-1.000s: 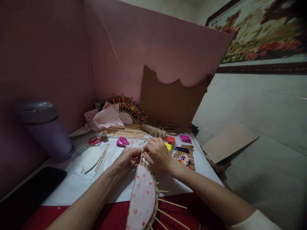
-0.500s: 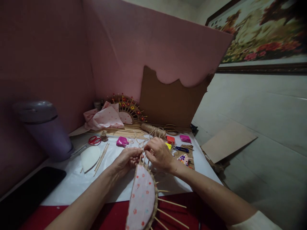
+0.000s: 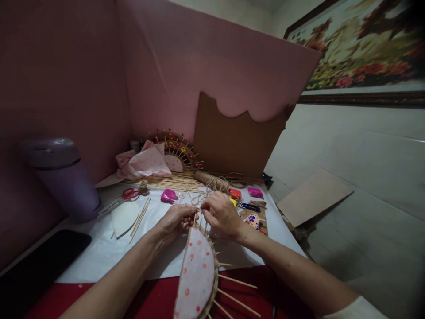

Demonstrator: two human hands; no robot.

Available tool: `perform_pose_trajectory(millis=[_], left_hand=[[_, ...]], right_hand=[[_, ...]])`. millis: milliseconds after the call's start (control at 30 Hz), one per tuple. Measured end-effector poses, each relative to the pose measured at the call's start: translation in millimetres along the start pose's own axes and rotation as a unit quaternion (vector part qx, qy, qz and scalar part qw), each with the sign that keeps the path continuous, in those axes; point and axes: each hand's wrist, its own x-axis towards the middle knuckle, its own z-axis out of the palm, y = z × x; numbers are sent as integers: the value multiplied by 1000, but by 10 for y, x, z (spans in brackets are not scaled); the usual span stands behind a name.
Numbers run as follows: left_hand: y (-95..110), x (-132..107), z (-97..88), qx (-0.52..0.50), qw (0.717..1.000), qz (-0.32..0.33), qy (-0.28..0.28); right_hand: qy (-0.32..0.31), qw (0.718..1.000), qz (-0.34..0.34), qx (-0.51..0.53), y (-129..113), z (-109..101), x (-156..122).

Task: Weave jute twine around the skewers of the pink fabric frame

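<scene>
Working with both hands at the far tip of a half-round panel point(image 3: 196, 274), seemingly partway through. Having cloth facing and a rough, twine-like rim point(image 3: 217, 268) already in place; leaving thin sticks point(image 3: 237, 281) fanning out bare beyond, lacking the banded arcs of a decorated piece point(image 3: 183, 150) at the back. Pinching narrowly with the left hand point(image 3: 177, 219), apparently on sticks at that tip; curling the right hand point(image 3: 219, 215) close beside, hiding any hold on twine point(image 3: 212, 180), so not being able to tell. Lying between the forearms, reaching from the white-topped bench point(image 3: 93, 261) over red cloth point(image 3: 152, 303). Looking pale pink, sprinkled with red flowers, straight-edged at left, curving at right, running out of view below.
</scene>
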Motion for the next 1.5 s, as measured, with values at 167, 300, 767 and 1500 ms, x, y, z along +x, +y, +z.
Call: perform_pose_trajectory(millis=[167,300,767,1500], left_hand=[[-3,6,-15,2,1000,-2,-13],[-16,12,-32,2,1000,-1,-14],[-7,14,-20,3,1000,-2,-19],[19,18,-20,-40,999,-32,13]], right_hand=[[2,1000,-10,2,-11,12,-13],[4,1000,-9,-4,-21,25,-10],[-19,999,2,-46,-45,67,28],[77,995,68,0,187,-284,-26]])
